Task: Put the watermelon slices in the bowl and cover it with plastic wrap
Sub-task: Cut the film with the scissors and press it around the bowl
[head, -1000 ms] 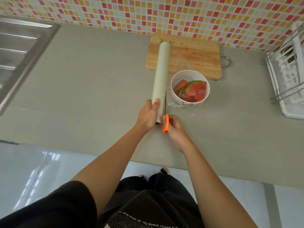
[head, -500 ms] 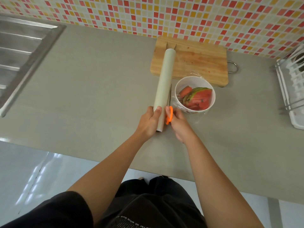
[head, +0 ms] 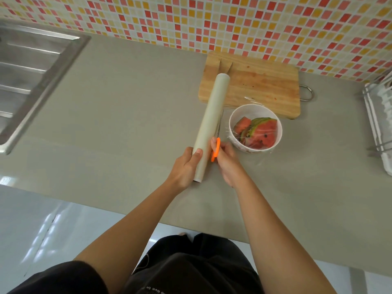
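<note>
Pushes the scissors further up alongside the plastic wrap roll than a second ago, blades now in the gap between roll and bowl. Grips the roll's near end with the left hand, fingers curled round it, far end over the cutting board. Pinches the orange scissor handle with the right hand, blurred from motion. Shows watermelon slices already in the bowl, on the counter just in front of the board, under a glossy sheet of film. Points to placing done and cutting mid-way. Likely leaves severing the rest and pressing loose film down round the rim. Cannot tell the uncut length.
</note>
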Demonstrator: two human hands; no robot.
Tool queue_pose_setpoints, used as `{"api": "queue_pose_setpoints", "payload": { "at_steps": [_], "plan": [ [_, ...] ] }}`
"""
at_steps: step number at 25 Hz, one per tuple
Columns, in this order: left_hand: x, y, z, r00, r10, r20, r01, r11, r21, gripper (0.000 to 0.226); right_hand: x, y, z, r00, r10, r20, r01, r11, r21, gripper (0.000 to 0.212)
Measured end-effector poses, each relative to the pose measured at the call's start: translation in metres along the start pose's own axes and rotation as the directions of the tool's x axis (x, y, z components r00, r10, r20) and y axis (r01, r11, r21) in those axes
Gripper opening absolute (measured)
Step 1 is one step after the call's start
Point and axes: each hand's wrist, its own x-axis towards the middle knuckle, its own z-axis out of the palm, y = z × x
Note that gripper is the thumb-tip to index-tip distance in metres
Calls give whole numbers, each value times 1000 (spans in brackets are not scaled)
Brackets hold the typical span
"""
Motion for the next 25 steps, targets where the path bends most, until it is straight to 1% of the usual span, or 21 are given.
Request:
{"api": "queue_pose_setpoints", "payload": {
  "at_steps": [2, 4, 6, 8, 10, 12, 16, 20, 22, 23, 25],
  "plan": [
    [2, -2, -6, 1000, 5, -6, -5, 1000, -15, 27, -3, 6, 4, 999, 43, -12, -43, 999, 23, 35],
    [3, -1, -11, 1000, 10, -7, -10, 999, -45, 27, -6, 13, 6, 998, 53, -14, -53, 998, 43, 40],
    [4, 0, -15, 1000, 8, 7, -8, 999, -54, 29, -4, 11, 8, 999, 42, -20, -41, 997, 59, 37],
    [5, 1, -19, 1000, 1, 26, 0, 999, -36, 38, 5, -3, 12, 998, 50, -42, -46, 995, 84, 35],
    [6, 2, -22, 999, -12, 38, 12, 1000, -12, 48, 14, -19, 16, 997, 63, -39, -60, 996, 69, 35],
    [7, 2, -25, 999, -15, 45, 15, 1000, -8, 51, 19, -24, 19, 999, 34, -32, -32, 997, 71, 35],
    [11, 3, -35, 999, -6, 44, 5, 1000, 4, 49, 24, -19, 22, 996, -65, -68, 74, 987, 142, 29],
    [12, -6, -49, 997, -14, 74, 12, 1000, 25, 49, 34, -30, 28, 995, -72, -75, 82, 988, 132, 37],
    [12, -8, -55, 995, -15, 94, 13, 1000, 26, 42, 38, -31, 29, 992, -71, -102, 84, 987, 138, 36],
    [12, -9, -59, 995, -18, 100, 15, 999, 28, 35, 41, -32, 30, 993, -71, -96, 84, 987, 137, 36],
    [13, -9, -65, 994, -19, 107, 14, 999, 46, 32, 47, -37, 32, 996, -58, -64, 66, 989, 132, 38]
  ]
}}
